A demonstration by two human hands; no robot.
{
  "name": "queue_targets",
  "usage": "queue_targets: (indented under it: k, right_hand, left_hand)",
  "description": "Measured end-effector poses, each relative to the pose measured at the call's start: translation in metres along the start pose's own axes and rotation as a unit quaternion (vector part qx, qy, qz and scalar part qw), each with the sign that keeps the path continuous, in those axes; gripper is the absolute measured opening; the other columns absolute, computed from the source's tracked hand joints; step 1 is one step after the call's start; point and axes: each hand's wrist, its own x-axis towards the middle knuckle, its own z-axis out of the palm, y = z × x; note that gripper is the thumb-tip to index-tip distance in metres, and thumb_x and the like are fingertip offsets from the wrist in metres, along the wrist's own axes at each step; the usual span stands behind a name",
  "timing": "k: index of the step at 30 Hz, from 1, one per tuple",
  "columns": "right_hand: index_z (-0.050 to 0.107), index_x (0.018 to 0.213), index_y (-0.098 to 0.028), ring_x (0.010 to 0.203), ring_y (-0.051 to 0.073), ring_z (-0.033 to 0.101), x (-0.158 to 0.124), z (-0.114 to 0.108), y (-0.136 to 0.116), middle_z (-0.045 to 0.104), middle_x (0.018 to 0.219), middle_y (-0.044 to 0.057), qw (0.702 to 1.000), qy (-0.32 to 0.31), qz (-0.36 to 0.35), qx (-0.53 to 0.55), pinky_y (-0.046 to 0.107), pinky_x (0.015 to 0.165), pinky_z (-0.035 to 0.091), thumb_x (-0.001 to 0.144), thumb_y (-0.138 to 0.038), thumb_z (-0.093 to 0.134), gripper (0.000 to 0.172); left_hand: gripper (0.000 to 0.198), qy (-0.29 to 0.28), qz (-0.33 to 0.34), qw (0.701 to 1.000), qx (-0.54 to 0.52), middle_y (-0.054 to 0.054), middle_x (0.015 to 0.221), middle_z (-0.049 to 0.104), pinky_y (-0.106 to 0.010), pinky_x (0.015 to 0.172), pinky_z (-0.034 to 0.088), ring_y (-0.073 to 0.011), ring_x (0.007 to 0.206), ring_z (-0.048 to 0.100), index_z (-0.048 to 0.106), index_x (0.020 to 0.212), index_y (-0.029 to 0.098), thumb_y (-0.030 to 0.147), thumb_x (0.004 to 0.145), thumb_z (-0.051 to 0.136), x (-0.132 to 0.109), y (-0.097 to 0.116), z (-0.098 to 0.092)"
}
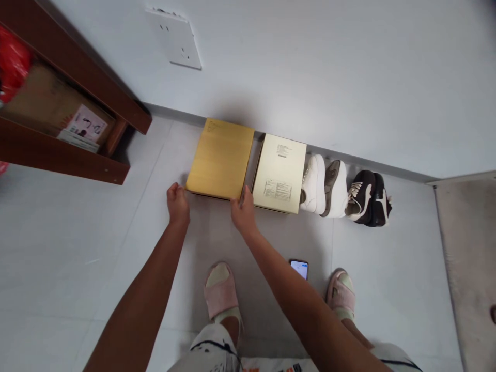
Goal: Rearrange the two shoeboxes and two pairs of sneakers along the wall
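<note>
A golden-yellow box [222, 157] lies on the floor against the wall. My left hand [179, 205] is at its near left corner, fingers curled. My right hand [243, 211] is at the near right corner, thumb and fingers bent around the edge. Just right of it sits a cream box [281, 173] with printed labels, a narrow gap between the two. Further right along the wall stand a pair of white shoes [316, 183] and a pair of dark shoes with pale stripes [362, 199].
A phone [299, 269] with a lit screen lies on the floor between my feet in pink slippers [221, 297]. At the left, a dark red wooden frame [70, 155] holds a cardboard box [42, 101] and a red bag [13, 62]. A socket plate [176, 40] is on the wall.
</note>
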Motion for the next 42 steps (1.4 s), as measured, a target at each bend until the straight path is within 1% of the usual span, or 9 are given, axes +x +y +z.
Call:
queue_targets:
  k: [4, 8, 12, 19, 26, 29, 32, 38, 42]
  right_hand:
    - [0.04, 0.155, -0.015, 0.143, 0.03, 0.049, -0.044, -0.005, 0.02, 0.046, 0.158, 0.02, 0.997, -0.018, 0.066, 0.034, 0.051, 0.115, 0.045, 0.096, -0.049, 0.05, 0.069]
    - [0.04, 0.156, -0.016, 0.145, 0.032, 0.048, -0.052, -0.004, 0.032, 0.042, 0.161, 0.021, 0.989, -0.023, 0.126, 0.069, 0.051, 0.115, 0.045, 0.092, -0.056, 0.053, 0.077]
    - [0.04, 0.157, -0.018, 0.151, 0.032, 0.042, -0.031, -0.001, 0.022, 0.04, 0.164, 0.018, 0.982, -0.023, 0.157, 0.098, 0.051, 0.121, 0.037, 0.09, -0.064, 0.056, 0.083]
    - [0.045, 0.153, -0.019, 0.148, 0.027, 0.047, 0.014, -0.009, -0.012, 0.056, 0.153, 0.014, 0.983, -0.044, 0.133, 0.12, 0.048, 0.123, 0.036, 0.09, -0.062, 0.059, 0.078]
    - [0.025, 0.163, -0.01, 0.157, 0.028, 0.033, 0.048, -0.005, -0.037, 0.034, 0.167, 0.019, 0.984, -0.002, 0.163, 0.073, 0.043, 0.129, 0.025, 0.083, -0.058, 0.07, 0.104]
    - [0.019, 0.164, -0.012, 0.158, 0.028, 0.03, 0.055, -0.001, -0.037, 0.03, 0.169, 0.019, 0.984, 0.005, 0.17, 0.06, 0.045, 0.129, 0.024, 0.083, -0.058, 0.07, 0.107]
    - [0.018, 0.164, -0.013, 0.155, 0.028, 0.037, 0.062, 0.004, -0.03, 0.036, 0.166, 0.019, 0.982, 0.016, 0.177, 0.059, 0.045, 0.128, 0.028, 0.084, -0.057, 0.07, 0.106]
    - [0.02, 0.163, -0.011, 0.143, 0.028, 0.054, 0.074, 0.018, -0.011, 0.052, 0.154, 0.023, 0.979, 0.029, 0.186, 0.081, 0.047, 0.121, 0.04, 0.086, -0.056, 0.07, 0.103]
    - [0.025, 0.161, -0.013, 0.139, 0.028, 0.057, 0.077, 0.023, 0.005, 0.057, 0.15, 0.022, 0.98, 0.004, 0.173, 0.096, 0.048, 0.119, 0.043, 0.089, -0.066, 0.064, 0.098]
  left_hand:
    - [0.04, 0.01, -0.104, 0.994, -0.018, -0.01, 0.138, 0.06, -0.04, 0.105, 0.05, -0.0227, 0.124, 0.061, 0.058, 0.121, 0.026, 0.039, 0.084, 0.06, -0.032, -0.011, -0.017]
    - [0.039, -0.009, -0.155, 0.987, -0.038, -0.012, 0.136, 0.063, -0.04, 0.103, 0.051, -0.0236, 0.123, 0.064, 0.059, 0.117, 0.026, 0.041, 0.081, 0.062, -0.043, -0.012, -0.029]
    - [0.04, -0.012, -0.136, 0.99, -0.036, -0.012, 0.138, 0.062, -0.041, 0.105, 0.05, -0.0257, 0.127, 0.062, 0.061, 0.117, 0.025, 0.045, 0.082, 0.061, -0.026, 0.001, -0.031]
    - [0.053, -0.051, -0.054, 0.997, 0.016, -0.01, 0.146, 0.059, -0.049, 0.115, 0.044, -0.0304, 0.138, 0.054, 0.062, 0.128, 0.029, 0.053, 0.082, 0.066, 0.018, 0.035, -0.014]
    - [0.061, -0.129, -0.072, 0.986, 0.078, -0.014, 0.139, 0.065, -0.056, 0.116, 0.043, -0.0361, 0.136, 0.056, 0.065, 0.133, 0.026, 0.053, 0.078, 0.072, 0.048, 0.05, 0.011]
    - [0.067, -0.152, -0.087, 0.982, 0.076, -0.014, 0.14, 0.066, -0.055, 0.115, 0.044, -0.036, 0.134, 0.059, 0.062, 0.138, 0.027, 0.053, 0.077, 0.073, 0.053, 0.051, 0.018]
    - [0.068, -0.171, -0.089, 0.979, 0.065, -0.013, 0.14, 0.066, -0.053, 0.114, 0.045, -0.0348, 0.133, 0.06, 0.063, 0.139, 0.029, 0.051, 0.076, 0.076, 0.057, 0.052, 0.021]
    - [0.057, -0.162, -0.094, 0.982, 0.026, -0.013, 0.13, 0.07, -0.055, 0.113, 0.045, -0.0346, 0.129, 0.062, 0.071, 0.125, 0.029, 0.046, 0.072, 0.081, 0.062, 0.05, 0.023]
    - [0.049, -0.18, -0.108, 0.978, 0.018, -0.013, 0.121, 0.073, -0.056, 0.108, 0.049, -0.0355, 0.124, 0.064, 0.074, 0.116, 0.028, 0.044, 0.071, 0.081, 0.062, 0.048, 0.022]
